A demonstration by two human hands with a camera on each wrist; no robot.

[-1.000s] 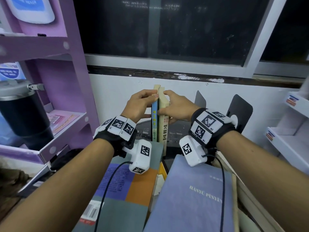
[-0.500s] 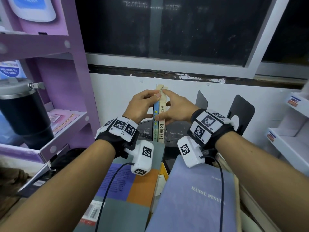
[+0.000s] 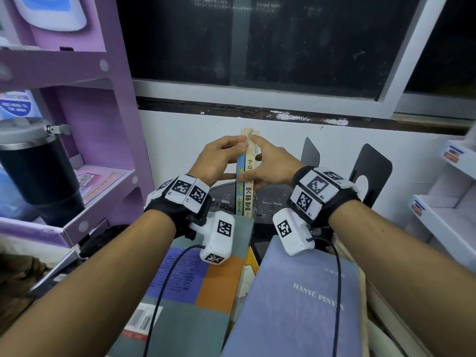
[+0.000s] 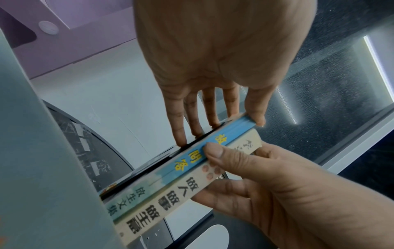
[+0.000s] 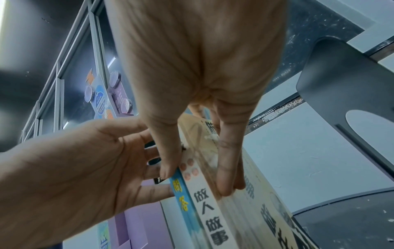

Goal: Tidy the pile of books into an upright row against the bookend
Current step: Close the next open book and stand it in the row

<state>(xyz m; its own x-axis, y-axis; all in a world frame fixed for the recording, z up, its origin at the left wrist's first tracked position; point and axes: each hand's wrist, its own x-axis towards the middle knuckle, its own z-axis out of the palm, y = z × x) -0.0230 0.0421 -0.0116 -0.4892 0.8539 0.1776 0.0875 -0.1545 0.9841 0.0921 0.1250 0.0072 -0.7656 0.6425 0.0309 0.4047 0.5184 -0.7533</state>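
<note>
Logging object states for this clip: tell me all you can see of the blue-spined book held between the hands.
The blue-spined book is a thin paperback; its spine fades from blue to pale green, with yellow characters above and small dark ones below. It stands upright, spine toward the camera, pressed flat against the cream-spined book on its right. The left hand holds it, fingers flat on its left cover and thumb at its top; the right hand lays its thumb across the spine.

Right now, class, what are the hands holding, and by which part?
Two upright books, sandwiched near their tops: left hand on the blue one's cover, right hand on the cream one's.
</note>
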